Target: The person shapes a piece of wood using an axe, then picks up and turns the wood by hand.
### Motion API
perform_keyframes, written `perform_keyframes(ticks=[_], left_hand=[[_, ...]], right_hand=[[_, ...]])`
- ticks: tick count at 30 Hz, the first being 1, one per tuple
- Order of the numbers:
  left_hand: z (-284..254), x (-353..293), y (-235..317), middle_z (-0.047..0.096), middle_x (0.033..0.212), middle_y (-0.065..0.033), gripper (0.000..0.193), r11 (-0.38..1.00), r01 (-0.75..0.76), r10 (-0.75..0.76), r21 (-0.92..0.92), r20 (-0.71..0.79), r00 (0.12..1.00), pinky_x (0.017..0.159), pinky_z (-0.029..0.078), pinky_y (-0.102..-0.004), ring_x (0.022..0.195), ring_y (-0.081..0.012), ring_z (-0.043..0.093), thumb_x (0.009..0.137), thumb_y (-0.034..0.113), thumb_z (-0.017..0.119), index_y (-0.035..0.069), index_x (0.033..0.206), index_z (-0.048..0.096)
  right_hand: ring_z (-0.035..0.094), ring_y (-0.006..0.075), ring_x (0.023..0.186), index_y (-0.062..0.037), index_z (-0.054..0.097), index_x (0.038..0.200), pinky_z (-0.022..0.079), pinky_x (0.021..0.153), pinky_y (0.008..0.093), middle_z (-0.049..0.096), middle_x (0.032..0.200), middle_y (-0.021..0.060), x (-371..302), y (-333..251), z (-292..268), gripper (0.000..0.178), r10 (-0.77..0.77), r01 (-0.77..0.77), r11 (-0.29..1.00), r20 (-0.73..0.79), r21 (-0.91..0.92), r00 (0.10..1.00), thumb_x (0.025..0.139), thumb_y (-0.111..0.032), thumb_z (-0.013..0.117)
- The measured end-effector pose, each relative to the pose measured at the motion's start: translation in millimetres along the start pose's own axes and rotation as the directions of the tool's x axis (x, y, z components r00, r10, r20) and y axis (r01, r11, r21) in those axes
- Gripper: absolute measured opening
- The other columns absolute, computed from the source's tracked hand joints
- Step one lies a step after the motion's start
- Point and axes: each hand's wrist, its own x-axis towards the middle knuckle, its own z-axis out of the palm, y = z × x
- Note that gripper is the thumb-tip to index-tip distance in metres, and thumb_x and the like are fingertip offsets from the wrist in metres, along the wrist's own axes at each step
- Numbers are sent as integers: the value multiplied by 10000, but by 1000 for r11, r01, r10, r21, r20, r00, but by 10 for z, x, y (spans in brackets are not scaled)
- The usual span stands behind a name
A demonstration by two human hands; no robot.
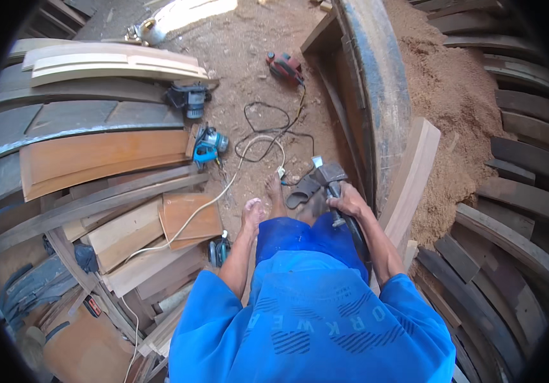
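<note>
My right hand (350, 200) is closed around the handle of a dark power tool (333, 173), held low beside my right thigh. The tool has a blocky dark head; its exact kind is not clear. My left hand (253, 209) hangs loose by my left knee with nothing seen in it. Below it, a bare foot (274, 190) stands on the ground. A dark sandal (302, 193) shows just left of the tool. Close to the tool's head is a pale plug-like piece (316, 161) on a black cord. A white extension cable (228, 182) ends near the foot.
Stacked boards (105, 153) line the left, with a blue power tool (207, 147) and a grey one (191, 99) at their ends. A red power tool (286, 67) lies ahead on loose cord. A long wooden beam (408, 175) leans at right, before sawdust (447, 108) and more planks (498, 242).
</note>
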Motion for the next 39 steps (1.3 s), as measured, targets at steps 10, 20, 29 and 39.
perform_keyframes(ticks=[10, 20, 29, 39], left_hand=[[-32, -115, -154, 587, 903, -17, 280, 960, 81, -26, 267, -205, 978, 611, 455, -259, 710, -103, 524, 933, 235, 630, 69, 1157, 606], [442, -29, 48, 627, 995, -41, 380, 898, -61, 93, 436, -52, 994, 700, 472, -257, 825, -113, 557, 938, 237, 655, 22, 1245, 591], [-525, -34, 140, 686, 1115, -148, 459, 880, 60, -15, 472, -99, 995, 865, 512, -317, 1004, -209, 647, 912, 275, 674, -15, 1260, 598], [-1901, -59, -262, 609, 758, -27, 242, 942, 142, -25, 303, -359, 933, 520, 450, -285, 586, -115, 552, 916, 191, 620, 34, 1099, 644]], right_hand=[[664, 347, 941, 86, 599, 1097, 506, 852, 424, 670, 984, 251, 589, 452, -395, 535, 85, -80, 994, 66, -76, 994, 704, -250, 737], [628, 463, 1074, 104, 555, 1185, 495, 933, 477, 639, 1102, 348, 1020, 269, -427, 625, 130, -123, 953, 5, -277, 992, 734, -288, 739], [647, 432, 1049, 93, 600, 1129, 505, 899, 463, 660, 1082, 321, 1563, -514, -4, 600, 133, -131, 927, -19, -351, 991, 726, -318, 769], [673, 354, 943, 45, 646, 1034, 531, 803, 431, 683, 1026, 263, 2647, -1816, 546, 494, -93, 96, 974, 26, -203, 995, 708, -315, 739]])
